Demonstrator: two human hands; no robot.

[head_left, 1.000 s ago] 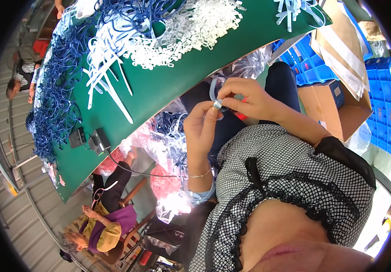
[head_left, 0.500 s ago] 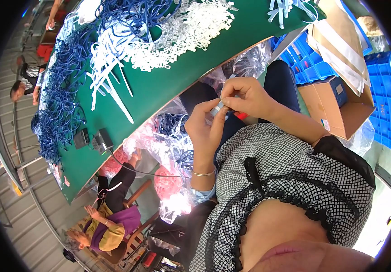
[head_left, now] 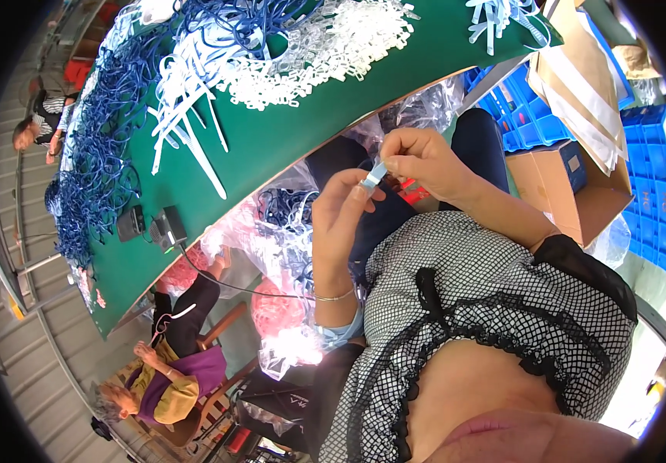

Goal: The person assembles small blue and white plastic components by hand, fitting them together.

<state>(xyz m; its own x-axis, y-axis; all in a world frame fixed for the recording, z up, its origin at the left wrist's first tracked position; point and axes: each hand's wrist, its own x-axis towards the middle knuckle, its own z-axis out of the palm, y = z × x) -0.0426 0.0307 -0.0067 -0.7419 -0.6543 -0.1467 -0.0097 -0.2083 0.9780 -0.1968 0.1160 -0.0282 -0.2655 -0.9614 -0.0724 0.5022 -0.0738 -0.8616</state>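
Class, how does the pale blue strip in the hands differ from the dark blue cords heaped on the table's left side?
Colour: the blue strip is pale, the blue cords dark. Shape: the strip looks flat and broad, the cords thin. Place: the left hand and right hand hold the strip; the cords lie tangled on the green table. Both are blue.

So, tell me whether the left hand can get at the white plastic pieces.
Probably yes: nothing seems to block the white plastic pieces, but the left hand is pinching a light blue strap.
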